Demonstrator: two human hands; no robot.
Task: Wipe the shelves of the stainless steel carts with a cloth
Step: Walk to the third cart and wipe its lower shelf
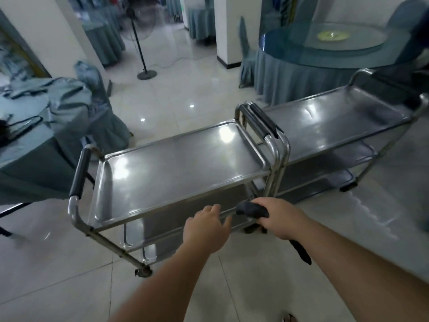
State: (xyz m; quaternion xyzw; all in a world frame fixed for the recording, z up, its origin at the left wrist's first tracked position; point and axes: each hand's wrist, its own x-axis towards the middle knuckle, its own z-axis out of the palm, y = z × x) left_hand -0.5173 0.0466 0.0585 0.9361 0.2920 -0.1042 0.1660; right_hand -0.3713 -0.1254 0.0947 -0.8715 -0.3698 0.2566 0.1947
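Gripping: right hand [279,216] fists dark cloth [251,209] at near cart [176,168] top shelf's near right corner, likely poised to wipe.
Left hand [206,226]: fingers spread, empty, over near edge; contact unclear.
Far cart [336,122]: parked end-to-end, handles touching.
Hidden: lower shelves mostly covered; cloth's tail trails below wrist.

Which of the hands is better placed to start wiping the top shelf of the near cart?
Probably the right hand: it already grips the dark cloth at the near cart's front edge. The left hand holds nothing.
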